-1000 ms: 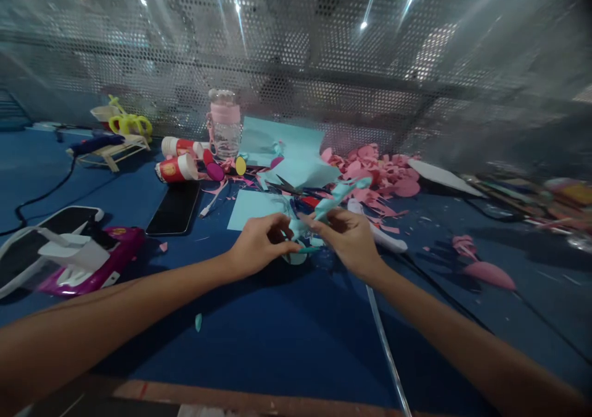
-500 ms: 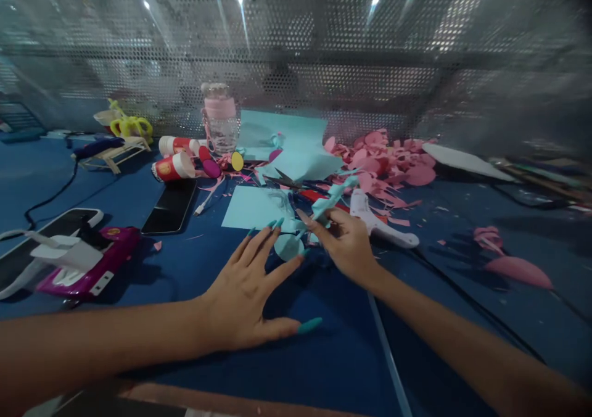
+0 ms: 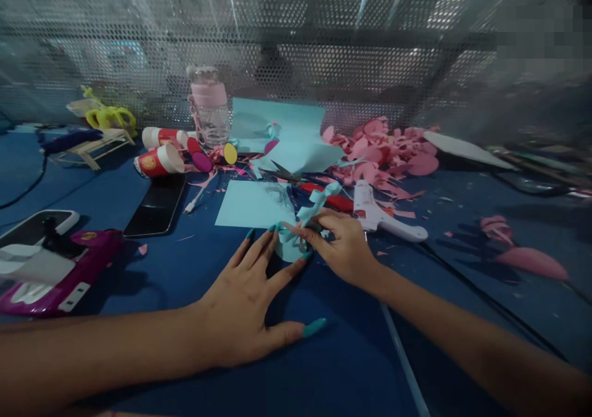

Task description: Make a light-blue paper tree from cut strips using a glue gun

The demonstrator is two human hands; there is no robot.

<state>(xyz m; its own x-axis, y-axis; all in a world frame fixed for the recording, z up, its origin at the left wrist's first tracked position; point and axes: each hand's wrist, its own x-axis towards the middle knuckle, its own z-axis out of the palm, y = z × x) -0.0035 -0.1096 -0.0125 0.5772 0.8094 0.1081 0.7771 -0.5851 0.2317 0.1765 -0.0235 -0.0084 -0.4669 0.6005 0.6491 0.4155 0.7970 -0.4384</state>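
Right hand (image 3: 345, 250) pinching teal paper strip (image 3: 311, 210); left hand (image 3: 245, 309) flat on blue table (image 3: 333, 367).

— What's the tabletop (image 3: 324, 367) made of?

— It looks like matt blue cloth or felt, smooth, with no shine. The light-blue strip (image 3: 311, 210) in the right hand's (image 3: 345, 247) grip is thin matt paper, the same as the flat blue sheet (image 3: 252, 204).

— And the shiny bits?

— The phone (image 3: 157, 206) has a glossy black glass face, the white glue gun (image 3: 383, 216) is smooth plastic, and the back screen (image 3: 296, 47) is perforated metal that catches glare. The pink scraps (image 3: 383, 152) are matt paper.
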